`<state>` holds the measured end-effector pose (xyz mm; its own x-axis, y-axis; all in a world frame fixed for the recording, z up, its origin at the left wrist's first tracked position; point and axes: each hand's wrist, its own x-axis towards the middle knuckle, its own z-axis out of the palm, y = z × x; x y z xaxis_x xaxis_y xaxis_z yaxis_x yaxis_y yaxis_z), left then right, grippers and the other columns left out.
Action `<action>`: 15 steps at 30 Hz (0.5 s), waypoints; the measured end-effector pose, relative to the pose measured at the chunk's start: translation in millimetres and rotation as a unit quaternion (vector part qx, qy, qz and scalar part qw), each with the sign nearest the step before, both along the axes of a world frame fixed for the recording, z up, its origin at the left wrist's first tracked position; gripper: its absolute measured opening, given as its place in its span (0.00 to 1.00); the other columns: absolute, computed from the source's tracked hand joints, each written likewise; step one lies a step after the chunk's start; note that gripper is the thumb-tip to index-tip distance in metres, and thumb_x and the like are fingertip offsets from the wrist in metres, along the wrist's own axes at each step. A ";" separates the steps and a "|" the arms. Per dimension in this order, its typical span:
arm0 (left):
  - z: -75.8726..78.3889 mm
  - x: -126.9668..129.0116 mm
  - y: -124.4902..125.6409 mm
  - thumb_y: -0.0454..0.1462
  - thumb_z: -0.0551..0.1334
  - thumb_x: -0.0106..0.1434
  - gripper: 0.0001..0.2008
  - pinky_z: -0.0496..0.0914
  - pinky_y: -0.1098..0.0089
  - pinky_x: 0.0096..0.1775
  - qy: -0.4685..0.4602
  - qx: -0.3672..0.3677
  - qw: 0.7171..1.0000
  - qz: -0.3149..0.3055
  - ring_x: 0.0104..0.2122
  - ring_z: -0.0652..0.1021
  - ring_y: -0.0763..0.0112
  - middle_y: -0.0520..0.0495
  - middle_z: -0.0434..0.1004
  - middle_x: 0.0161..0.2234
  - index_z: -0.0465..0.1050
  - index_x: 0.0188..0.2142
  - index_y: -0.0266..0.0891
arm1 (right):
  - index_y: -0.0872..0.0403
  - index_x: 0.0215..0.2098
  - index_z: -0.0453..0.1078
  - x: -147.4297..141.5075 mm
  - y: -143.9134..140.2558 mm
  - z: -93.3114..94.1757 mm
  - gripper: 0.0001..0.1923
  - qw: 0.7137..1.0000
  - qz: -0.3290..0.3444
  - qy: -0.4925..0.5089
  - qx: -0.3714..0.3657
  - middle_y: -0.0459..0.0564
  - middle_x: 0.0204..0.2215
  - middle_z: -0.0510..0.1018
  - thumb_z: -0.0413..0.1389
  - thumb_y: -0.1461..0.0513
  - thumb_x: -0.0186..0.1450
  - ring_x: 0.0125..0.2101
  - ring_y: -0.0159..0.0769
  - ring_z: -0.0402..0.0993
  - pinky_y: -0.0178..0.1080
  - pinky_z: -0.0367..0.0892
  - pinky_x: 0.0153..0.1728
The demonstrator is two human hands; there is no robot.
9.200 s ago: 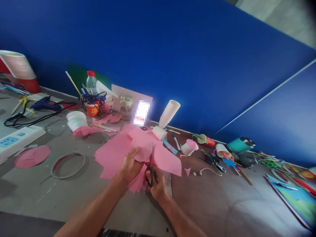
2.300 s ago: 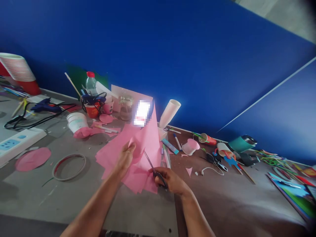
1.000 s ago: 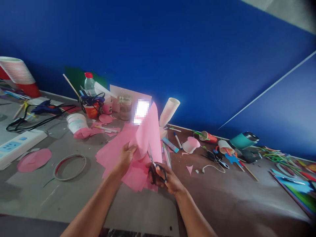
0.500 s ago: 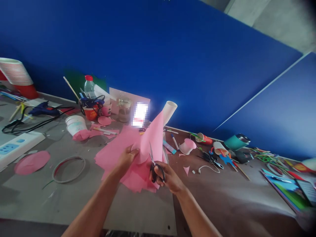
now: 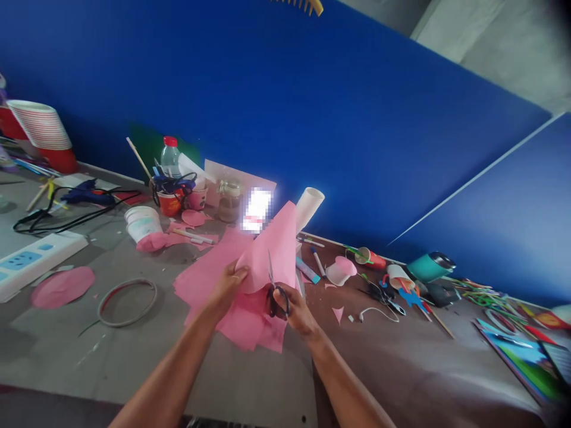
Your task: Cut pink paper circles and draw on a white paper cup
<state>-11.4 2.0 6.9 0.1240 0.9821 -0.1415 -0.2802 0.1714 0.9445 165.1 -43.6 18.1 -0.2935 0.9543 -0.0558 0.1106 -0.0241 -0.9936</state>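
Left hand (image 5: 226, 286) pinches a raised pink paper sheet (image 5: 275, 249) above a stack of pink sheets (image 5: 209, 279) on the table (image 5: 178, 368). Right hand (image 5: 295, 309) grips black-handled scissors (image 5: 273, 291), blades in the sheet. Behind: a white cup (image 5: 141, 223) stuffed with pink paper, a red cup (image 5: 170, 202) holding tools, a glass jar (image 5: 229, 201). Left: wire ring (image 5: 127, 293), pink disc (image 5: 62, 286), power strip (image 5: 31, 255).

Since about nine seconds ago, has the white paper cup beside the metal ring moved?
No. The white paper cup lies in the same spot, between the metal ring and the red-capped bottle; only the camera shifted.
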 end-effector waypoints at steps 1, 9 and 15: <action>-1.7 0.1 1.4 0.45 0.64 0.55 0.19 0.72 0.65 0.32 0.003 0.000 1.000 0.009 0.28 0.79 0.60 0.43 0.81 0.29 0.77 0.41 0.34 | 0.56 0.27 0.72 -1.0 1.4 -0.8 0.32 1.000 0.001 0.000 0.002 0.46 0.19 0.71 0.54 0.36 0.61 0.20 0.28 0.60 0.33 0.53 0.21; -1.8 2.7 2.5 0.44 0.65 0.54 0.12 0.68 0.69 0.28 0.018 0.001 0.999 0.032 0.25 0.76 0.64 0.48 0.77 0.25 0.76 0.33 0.36 | 0.57 0.37 0.74 -2.5 5.3 -9.6 0.32 1.000 -0.010 0.026 -0.005 0.44 0.18 0.70 0.57 0.36 0.59 0.20 0.29 0.63 0.34 0.57 0.23; -2.2 3.4 2.1 0.44 0.64 0.55 0.12 0.70 0.68 0.29 0.025 -0.004 0.999 0.025 0.26 0.76 0.65 0.49 0.77 0.25 0.74 0.34 0.37 | 0.57 0.37 0.73 -0.6 5.0 -9.0 0.32 1.000 -0.007 0.006 0.003 0.42 0.17 0.69 0.56 0.36 0.60 0.19 0.29 0.61 0.34 0.57 0.23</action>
<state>-8.0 4.1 4.7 0.0676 0.9857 -0.1544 -0.2418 0.1664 0.9560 164.5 -38.6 9.1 -0.2811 0.9585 -0.0470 0.0983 -0.0199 -0.9950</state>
